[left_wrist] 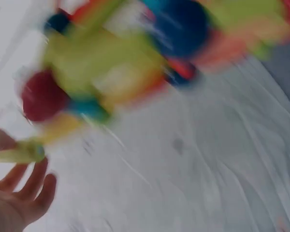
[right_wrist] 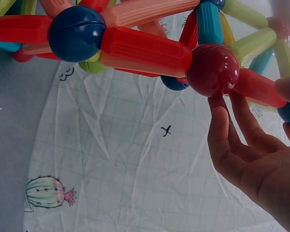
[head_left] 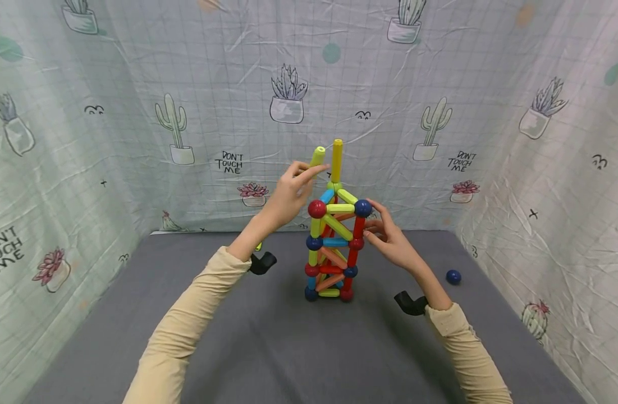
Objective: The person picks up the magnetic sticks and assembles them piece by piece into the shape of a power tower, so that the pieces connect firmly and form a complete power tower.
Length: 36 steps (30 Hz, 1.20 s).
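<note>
A tall tower point(head_left: 340, 208) of colored magnetic rods and balls stands in the middle. Between thumb and fingers, my left hand point(head_left: 293, 191) pinches a loose yellow-green rod point(head_left: 317, 156), beside the tower's top. A yellow rod point(head_left: 337, 160) points straight up from the green ball point(head_left: 334, 186) at the back of the top. On the right side, my right hand point(head_left: 392, 241) holds the tower at its top blue ball point(head_left: 362, 208). Other fingers of that hand touch the red ball point(right_wrist: 213, 70) below it in the right wrist view. Motion blurs the left wrist view.
A loose dark blue ball point(head_left: 453, 276) lies on the grey table point(head_left: 228, 353) at the right. A small yellow-green piece point(head_left: 259, 246) shows partly behind the left wrist. Black wrist mounts point(head_left: 411, 303) stick out from both arms. A cactus-print cloth point(head_left: 197, 67) surrounds the table.
</note>
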Tool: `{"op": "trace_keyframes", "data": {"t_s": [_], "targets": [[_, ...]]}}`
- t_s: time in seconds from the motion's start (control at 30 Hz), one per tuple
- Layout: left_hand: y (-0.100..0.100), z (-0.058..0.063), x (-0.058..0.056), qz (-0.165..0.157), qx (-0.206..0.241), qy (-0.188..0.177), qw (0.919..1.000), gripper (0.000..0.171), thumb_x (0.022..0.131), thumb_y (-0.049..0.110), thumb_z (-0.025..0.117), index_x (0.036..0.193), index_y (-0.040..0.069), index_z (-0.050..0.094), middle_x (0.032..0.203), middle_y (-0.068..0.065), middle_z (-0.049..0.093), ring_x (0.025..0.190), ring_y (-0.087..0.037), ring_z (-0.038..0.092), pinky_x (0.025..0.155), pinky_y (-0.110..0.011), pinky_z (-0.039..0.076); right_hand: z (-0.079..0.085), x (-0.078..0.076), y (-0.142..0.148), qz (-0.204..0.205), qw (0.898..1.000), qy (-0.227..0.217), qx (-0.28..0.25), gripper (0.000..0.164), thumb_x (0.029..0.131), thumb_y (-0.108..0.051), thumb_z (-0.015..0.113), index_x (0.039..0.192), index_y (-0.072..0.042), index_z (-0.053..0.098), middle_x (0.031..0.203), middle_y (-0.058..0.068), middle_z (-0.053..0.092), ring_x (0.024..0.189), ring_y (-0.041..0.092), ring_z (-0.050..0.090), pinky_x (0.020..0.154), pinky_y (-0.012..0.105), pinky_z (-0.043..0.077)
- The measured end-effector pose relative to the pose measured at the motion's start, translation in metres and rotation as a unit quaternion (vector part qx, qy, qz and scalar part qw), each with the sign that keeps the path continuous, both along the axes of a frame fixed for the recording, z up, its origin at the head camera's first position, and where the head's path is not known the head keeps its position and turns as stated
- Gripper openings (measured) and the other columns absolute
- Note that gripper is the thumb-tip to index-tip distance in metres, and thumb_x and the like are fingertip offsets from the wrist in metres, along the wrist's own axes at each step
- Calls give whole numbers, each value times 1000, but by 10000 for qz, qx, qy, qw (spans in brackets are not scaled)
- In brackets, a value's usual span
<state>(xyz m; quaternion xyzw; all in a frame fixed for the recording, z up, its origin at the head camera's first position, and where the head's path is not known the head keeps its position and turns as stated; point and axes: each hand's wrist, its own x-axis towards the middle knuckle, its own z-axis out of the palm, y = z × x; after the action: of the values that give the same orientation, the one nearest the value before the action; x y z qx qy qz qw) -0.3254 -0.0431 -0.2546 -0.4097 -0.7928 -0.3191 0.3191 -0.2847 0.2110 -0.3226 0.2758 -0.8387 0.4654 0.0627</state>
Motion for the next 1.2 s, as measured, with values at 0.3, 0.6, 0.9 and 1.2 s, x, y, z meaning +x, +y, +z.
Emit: {"op": "trace_keyframes", "data": {"t_s": [0.3,0.6,0.9,1.2], "targets": [[61,17,13,-1138,258,-1112,9869,35,88,6,53,123,8,53,119,-10,58,87,-19,63,75,-22,50,-1,0,0,24,10000,30,-26,64,92,-13,47,143,-25,9,114,25,53,103,38,54,80,48,48],[73,5,13,-938,79,-1053,9900,34,88,5,53,121,9,55,103,-12,59,89,-20,62,73,-19,49,0,0,-1,-33,9999,-150,32,64,93,-15,46,142,-25,8,118,25,51,107,39,53,83,50,46],[47,5,12,-1230,2278,-168,9658,27,88,-1,48,114,-6,54,99,-23,59,81,-29,62,68,-30,52,-2,-1,1,-57,10000,-11,-67,63,92,-12,47,142,-24,10,116,24,53,103,37,55,79,45,49],[-12,-70,-27,403,2453,-436,9676,22,88,-1,47,107,-3,56,84,-21,63,71,-30,61,58,-29,50,-3,-1,0,-95,9999,-45,-16,64,92,-14,47,142,-25,9,117,24,52,106,36,53,82,48,47]]}}
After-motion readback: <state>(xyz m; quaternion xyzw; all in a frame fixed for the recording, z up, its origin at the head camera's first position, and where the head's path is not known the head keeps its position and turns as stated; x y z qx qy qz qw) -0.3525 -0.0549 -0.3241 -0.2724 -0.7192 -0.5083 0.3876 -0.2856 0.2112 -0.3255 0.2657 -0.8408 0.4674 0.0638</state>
